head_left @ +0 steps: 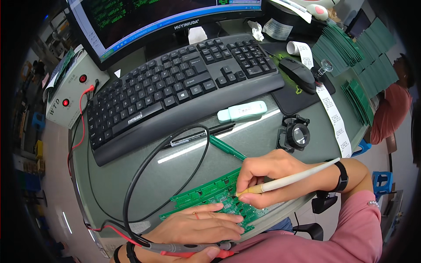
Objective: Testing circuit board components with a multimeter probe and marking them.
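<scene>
My left hand [197,227] lies palm down over green circuit boards [210,195], its fingers stretched across them. A grey and a red test probe [188,248] are held between its thumb and the side of the hand. My right hand [272,173] pinches a slim white tapered tool [298,176] with a yellowish end; that end meets the boards' surface. The tool's exact kind is unclear. The boards are joined in rows with small parts on them, and my hands cover part of them.
Behind the boards stand a black keyboard [184,83] and a monitor [175,26]. Pens [197,136], a green marker [228,147], a pale green stick-shaped case [242,111] and a loupe [294,133] lie between. Looped cable [131,188] crosses the left; mouse [298,74], paper strip [334,118] and stacked boards [357,103] are right.
</scene>
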A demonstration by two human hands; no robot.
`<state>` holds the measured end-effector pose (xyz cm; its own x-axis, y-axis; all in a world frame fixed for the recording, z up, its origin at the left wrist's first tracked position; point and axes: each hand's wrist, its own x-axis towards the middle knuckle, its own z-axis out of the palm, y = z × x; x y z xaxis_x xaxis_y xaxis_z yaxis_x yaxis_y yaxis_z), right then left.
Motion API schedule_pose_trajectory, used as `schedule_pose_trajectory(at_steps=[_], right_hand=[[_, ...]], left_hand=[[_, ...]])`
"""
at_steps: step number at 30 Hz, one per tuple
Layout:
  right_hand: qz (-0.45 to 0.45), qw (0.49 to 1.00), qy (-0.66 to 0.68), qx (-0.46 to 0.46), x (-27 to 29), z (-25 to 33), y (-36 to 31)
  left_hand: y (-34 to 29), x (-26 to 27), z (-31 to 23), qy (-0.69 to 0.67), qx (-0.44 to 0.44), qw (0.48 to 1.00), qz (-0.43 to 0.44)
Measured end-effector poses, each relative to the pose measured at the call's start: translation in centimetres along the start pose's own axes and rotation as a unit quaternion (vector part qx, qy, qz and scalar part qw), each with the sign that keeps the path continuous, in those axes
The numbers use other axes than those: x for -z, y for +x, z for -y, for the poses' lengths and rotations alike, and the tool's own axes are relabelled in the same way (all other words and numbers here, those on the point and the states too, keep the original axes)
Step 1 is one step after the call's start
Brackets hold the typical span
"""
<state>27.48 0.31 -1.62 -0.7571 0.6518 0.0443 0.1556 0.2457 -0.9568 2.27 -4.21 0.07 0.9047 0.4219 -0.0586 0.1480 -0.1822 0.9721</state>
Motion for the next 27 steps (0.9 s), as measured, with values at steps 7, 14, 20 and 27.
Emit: schedule_pose_trajectory(at_steps=[7, 14, 20, 27], right_hand=[[-0.004, 0.997, -0.070, 0.036, 0.02, -0.23, 0.20], [-0.014, 0.994, -0.086, 0.062, -0.15, -0.58, 0.27], [-0.005, 0.993, -0.099, 0.068, -0.09, -0.62, 0.27], [-0.006, 0.996, -0.078, 0.045, -0.24, -0.25, 0.37]], left_hand=[[-0.07, -0.11, 0.06, -0.014, -0.042, 0.998, -0.054], [0.03, 0.10, 0.02, 0.007, -0.003, 1.000, 0.002], [-0.04, 0.12, 0.18, 0.008, 0.009, 1.000, 0.006], [0.03, 0.05, -0.02, 0.003, 0.007, 1.000, -0.002]])
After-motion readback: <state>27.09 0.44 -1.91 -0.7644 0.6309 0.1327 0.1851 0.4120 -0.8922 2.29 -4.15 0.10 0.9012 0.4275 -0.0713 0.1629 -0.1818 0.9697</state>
